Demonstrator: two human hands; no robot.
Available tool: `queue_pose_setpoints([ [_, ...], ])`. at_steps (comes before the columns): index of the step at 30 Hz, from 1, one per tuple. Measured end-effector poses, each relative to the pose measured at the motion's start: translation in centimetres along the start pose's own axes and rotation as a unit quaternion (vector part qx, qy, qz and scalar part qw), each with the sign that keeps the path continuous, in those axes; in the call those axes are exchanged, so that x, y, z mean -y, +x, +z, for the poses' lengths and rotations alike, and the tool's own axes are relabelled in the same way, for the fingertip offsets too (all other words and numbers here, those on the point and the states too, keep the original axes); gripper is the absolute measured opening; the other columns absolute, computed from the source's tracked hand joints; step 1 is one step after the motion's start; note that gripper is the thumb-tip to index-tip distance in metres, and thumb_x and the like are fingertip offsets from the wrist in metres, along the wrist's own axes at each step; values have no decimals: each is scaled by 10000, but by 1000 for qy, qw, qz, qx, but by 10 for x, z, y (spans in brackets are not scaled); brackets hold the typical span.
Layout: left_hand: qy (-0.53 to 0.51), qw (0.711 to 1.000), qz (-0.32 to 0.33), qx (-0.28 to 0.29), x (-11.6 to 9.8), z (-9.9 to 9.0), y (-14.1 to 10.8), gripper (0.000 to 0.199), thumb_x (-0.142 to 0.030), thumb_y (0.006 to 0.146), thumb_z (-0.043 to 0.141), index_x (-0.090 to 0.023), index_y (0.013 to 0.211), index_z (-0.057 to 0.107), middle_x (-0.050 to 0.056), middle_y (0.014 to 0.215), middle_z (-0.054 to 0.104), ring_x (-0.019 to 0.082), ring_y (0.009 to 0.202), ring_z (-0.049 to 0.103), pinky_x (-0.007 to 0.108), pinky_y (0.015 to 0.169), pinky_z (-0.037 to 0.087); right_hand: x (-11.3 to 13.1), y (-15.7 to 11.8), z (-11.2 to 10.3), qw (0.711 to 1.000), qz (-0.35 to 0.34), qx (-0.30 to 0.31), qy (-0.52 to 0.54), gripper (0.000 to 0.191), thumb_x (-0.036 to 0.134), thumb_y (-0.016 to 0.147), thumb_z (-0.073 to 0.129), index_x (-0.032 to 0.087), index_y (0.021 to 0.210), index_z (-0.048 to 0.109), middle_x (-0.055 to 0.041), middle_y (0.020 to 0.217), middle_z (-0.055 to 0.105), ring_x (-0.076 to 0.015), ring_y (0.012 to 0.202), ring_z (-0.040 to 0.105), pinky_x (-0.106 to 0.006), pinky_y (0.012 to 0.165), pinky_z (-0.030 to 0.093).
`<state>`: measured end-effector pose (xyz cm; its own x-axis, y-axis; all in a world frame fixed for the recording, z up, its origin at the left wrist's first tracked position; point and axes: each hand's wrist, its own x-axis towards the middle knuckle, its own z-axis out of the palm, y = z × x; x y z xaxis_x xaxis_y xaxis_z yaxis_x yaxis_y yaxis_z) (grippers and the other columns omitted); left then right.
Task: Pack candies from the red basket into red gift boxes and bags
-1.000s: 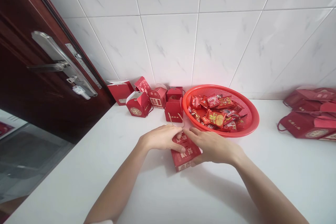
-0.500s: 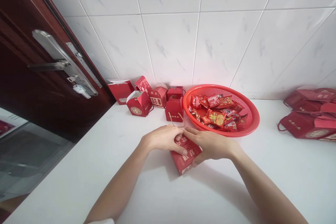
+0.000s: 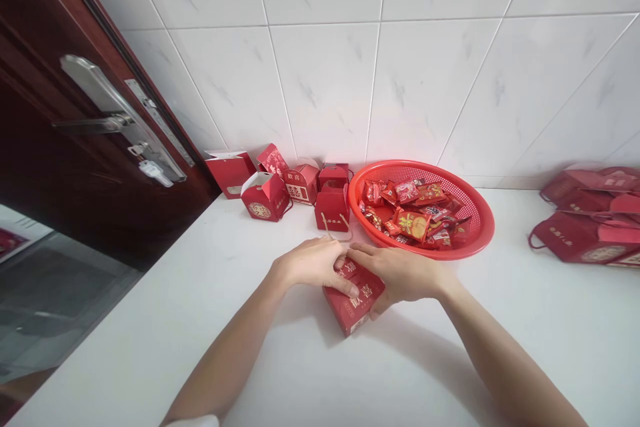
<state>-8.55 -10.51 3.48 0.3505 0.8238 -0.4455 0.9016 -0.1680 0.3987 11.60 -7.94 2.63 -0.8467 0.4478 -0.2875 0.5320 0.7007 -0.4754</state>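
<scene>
— Fingers?
— Left fingers [image 3: 334,255] curled over a red cardboard gift box [image 3: 346,310], thumb tip pressed beside the gold "歡喜" lettering. Right fingers [image 3: 365,253] closed over the far end of the same box. Both sets gripping, neither open.

— Hands?
— Left hand [image 3: 313,263] and right hand [image 3: 403,273] side by side, backs up, fingertips nearly meeting above the box. Bare forearms angled outward toward the bottom of the frame.

— Location of the box?
— Lying at a slant on a white countertop [image 3: 150,340], held between both hands, just in front of a round red plastic basket [image 3: 483,227].

— Around it?
— Just past the fingertips, an upright red box with twine handles [image 3: 331,210], its twine loop trailing onto the counter. In the basket, a heap of red-wrapped snacks [image 3: 413,223]. Along the wall, a cluster of red gift boxes [image 3: 265,197], flaps open on several. At far right, a pile of flat red paper boxes [image 3: 585,237].

— Backdrop?
— White marble-look wall tiles [image 3: 320,80]. At left, a dark-red door [image 3: 30,147] with a steel lever handle [image 3: 95,97] and a key [image 3: 155,173] in the lock.
</scene>
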Motion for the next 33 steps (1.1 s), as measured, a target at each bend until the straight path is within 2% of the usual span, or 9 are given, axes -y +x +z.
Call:
queue_pose_setpoints([
  [7, -14, 1000, 21, -10, -3, -5, -9, 515, -616, 657, 780, -238, 684, 433, -21, 699, 516, 189, 638, 505, 290, 537, 312, -1, 0, -1, 996, -57, -51, -36, 838, 504, 671, 856, 199, 1392, 559, -118, 1229, 663, -267, 838, 679, -335, 653, 491],
  [12, -74, 991, 72, -90, -6, -12, -32, 407, -568, 752, 766, -225, 822, 558, -13, 850, 626, 194, 758, 587, 280, 613, 402, 1, -16, -11, 988, -81, -131, -15, 810, 473, 655, 879, 222, 1359, 565, -95, 1200, 668, -265, 911, 680, -354, 741, 521],
  [15, -154, 958, 117, -209, -11, -10, -41, 340, -527, 832, 740, -242, 981, 629, -4, 992, 681, 203, 895, 637, 299, 751, 492, 2, -30, -20, 972, -89, -217, 33, 778, 446, 681, 880, 227, 1349, 545, -87, 1221, 668, -254, 972, 678, -355, 805, 537],
  [18, -211, 901, 188, -329, -18, -3, -41, 244, -466, 913, 692, -261, 1043, 675, 13, 1108, 693, 204, 1045, 649, 324, 920, 515, 2, -42, -26, 947, -98, -299, 65, 768, 470, 685, 883, 220, 1331, 551, -91, 1224, 675, -254, 988, 683, -340, 800, 555],
  [20, -226, 877, 223, -361, -22, 2, -38, 195, -421, 945, 668, -271, 1062, 707, 25, 1200, 679, 206, 1149, 636, 330, 1003, 504, 1, -48, -29, 938, -96, -326, 69, 778, 492, 676, 888, 229, 1333, 563, -89, 1233, 684, -260, 995, 691, -337, 792, 570],
  [23, -229, 872, 241, -360, -26, 7, -33, 229, -404, 958, 657, -298, 1151, 720, 35, 1334, 632, 222, 1259, 603, 334, 1034, 518, -4, -59, -35, 936, -82, -339, 44, 770, 512, 678, 888, 256, 1340, 591, -85, 1264, 692, -289, 1081, 689, -365, 844, 590],
  [28, -218, 860, 257, -384, -23, 7, -36, 331, -402, 953, 669, -345, 1280, 670, 31, 1449, 571, 255, 1367, 534, 352, 1066, 525, -23, -108, -48, 914, -85, -397, 16, 725, 549, 737, 840, 301, 1380, 615, -83, 1353, 670, -341, 1279, 610, -462, 1026, 555],
  [30, -216, 849, 263, -404, -20, 5, -39, 306, -378, 955, 670, -350, 1260, 677, 23, 1433, 585, 252, 1374, 527, 366, 1108, 495, -35, -140, -50, 892, -37, -449, 43, 671, 533, 752, 832, 301, 1353, 645, -83, 1305, 695, -337, 1169, 678, -439, 950, 604],
  [33, -218, 841, 269, -416, -15, 2, -40, 269, -362, 948, 679, -352, 1217, 693, 14, 1397, 611, 247, 1364, 532, 377, 1131, 472, -56, -184, -44, 832, 62, -540, 111, 629, 497, 725, 855, 336, 1306, 673, -54, 1167, 748, -326, 990, 740, -424, 768, 661],
])
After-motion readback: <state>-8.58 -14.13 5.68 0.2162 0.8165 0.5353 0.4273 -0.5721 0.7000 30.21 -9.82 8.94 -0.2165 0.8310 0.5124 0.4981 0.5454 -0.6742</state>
